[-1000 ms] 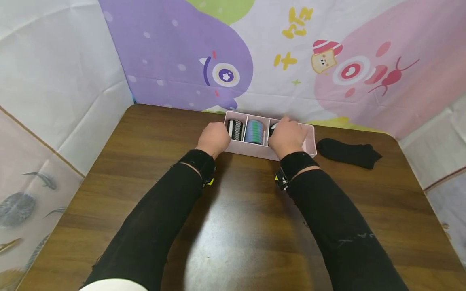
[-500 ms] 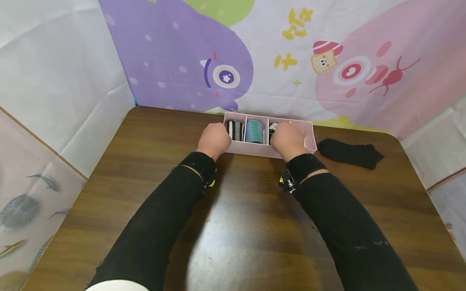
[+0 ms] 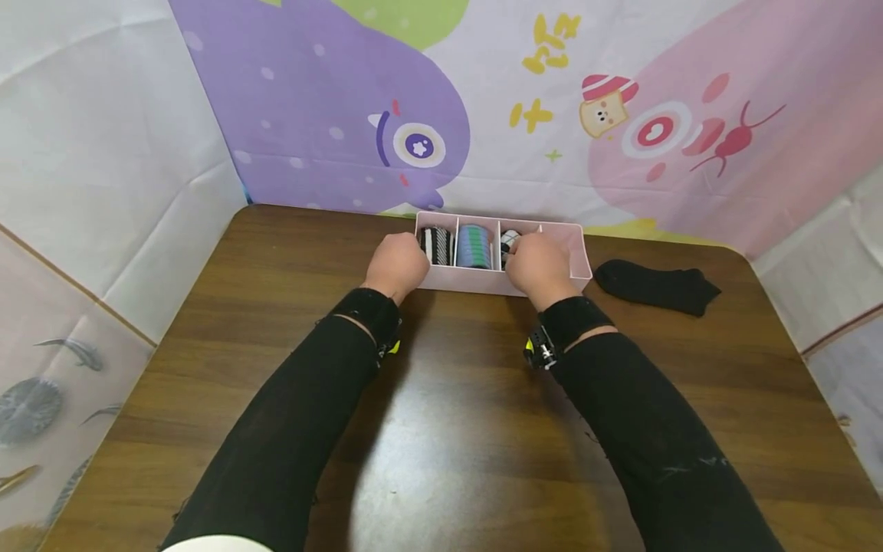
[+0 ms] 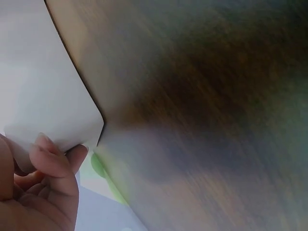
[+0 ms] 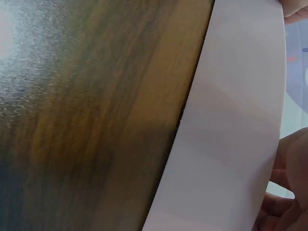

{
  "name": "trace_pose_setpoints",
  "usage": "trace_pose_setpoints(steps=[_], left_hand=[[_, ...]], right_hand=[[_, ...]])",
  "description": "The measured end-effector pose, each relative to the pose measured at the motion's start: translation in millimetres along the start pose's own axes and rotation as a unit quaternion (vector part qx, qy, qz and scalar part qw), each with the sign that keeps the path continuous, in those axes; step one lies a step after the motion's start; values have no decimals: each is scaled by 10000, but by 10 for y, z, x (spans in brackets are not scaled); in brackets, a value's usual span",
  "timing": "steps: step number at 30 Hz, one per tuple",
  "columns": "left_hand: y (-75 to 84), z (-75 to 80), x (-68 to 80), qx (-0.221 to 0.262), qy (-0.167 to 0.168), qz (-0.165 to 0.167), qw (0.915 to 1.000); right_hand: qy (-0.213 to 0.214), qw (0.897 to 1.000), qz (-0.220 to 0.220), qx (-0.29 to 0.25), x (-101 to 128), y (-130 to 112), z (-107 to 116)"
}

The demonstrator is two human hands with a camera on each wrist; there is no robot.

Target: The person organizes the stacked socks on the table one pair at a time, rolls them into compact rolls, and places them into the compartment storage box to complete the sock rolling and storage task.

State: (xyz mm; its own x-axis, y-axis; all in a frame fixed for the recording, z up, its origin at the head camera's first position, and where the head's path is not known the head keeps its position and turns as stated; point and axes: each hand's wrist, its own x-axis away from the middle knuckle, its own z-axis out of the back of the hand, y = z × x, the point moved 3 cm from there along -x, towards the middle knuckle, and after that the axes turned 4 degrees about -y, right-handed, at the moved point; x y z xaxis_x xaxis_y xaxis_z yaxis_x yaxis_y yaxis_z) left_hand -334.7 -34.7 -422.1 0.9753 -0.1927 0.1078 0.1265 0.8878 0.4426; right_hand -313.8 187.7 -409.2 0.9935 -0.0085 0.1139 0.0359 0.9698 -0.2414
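Note:
A long pink divided box (image 3: pixel 469 280) stands at the table's back edge. Its compartments hold a rolled black-and-white striped sock (image 3: pixel 438 245), a rolled blue-and-green striped sock (image 3: pixel 474 246) and a black-and-white checked sock (image 3: pixel 509 241). My left hand (image 3: pixel 398 264) grips the box's left end; the left wrist view shows its fingers (image 4: pixel 50 161) curled at the box corner. Over the checked sock's compartment, my right hand (image 3: pixel 539 264) reaches inside with bent fingers (image 5: pixel 293 159) behind the front rim. I cannot tell whether they pinch the sock.
A flat black sock (image 3: pixel 657 287) lies right of the box on the wooden table (image 3: pixel 455 429). The box's rightmost compartment (image 3: pixel 572 245) is partly hidden by my right hand. A printed cloth (image 3: pixel 510 176) hangs close behind the box.
My right hand has drawn slightly back toward the box's front wall, and more of the checked sock shows. My left hand stays at the left end. The head view has shifted a little.

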Motion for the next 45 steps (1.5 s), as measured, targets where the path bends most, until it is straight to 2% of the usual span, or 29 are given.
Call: trace_pose_setpoints(steps=[11, 17, 20, 23, 26, 29, 32, 37, 41, 45], left_hand=[[-16, 17, -12, -118, -138, 81, 9998], [-14, 16, -2, -10, -109, 36, 9999], [-44, 35, 35, -105, 84, 32, 9999], [-64, 114, 114, -178, 551, -35, 9983], [-36, 227, 252, 49, 1044, -172, 9944], [56, 304, 438, 531, 1222, -398, 9903], [186, 332, 619, 1017, 1167, -670, 9857], [387, 387, 896, 1555, 1015, -1317, 9737], [435, 406, 1166, 1551, 935, -1756, 9677], [361, 338, 1448, 1238, 826, -1983, 9688]], right_hand=[[466, 9984, 241, -223, 70, 25, -74], [793, 9918, 353, -934, 205, 117, -83], [900, 9879, 549, -1141, 287, 116, -71], [1015, 9843, 757, -1228, 363, 88, -45], [1064, 9819, 847, -1319, 450, 64, 7], [989, 9812, 901, -1390, 556, 65, 93], [942, 9803, 977, -1432, 654, 76, 226], [926, 9780, 1032, -1555, 827, 92, 475], [928, 9784, 853, -1638, 1032, 271, 588], [916, 9843, 497, -1427, 1217, 651, 610]])
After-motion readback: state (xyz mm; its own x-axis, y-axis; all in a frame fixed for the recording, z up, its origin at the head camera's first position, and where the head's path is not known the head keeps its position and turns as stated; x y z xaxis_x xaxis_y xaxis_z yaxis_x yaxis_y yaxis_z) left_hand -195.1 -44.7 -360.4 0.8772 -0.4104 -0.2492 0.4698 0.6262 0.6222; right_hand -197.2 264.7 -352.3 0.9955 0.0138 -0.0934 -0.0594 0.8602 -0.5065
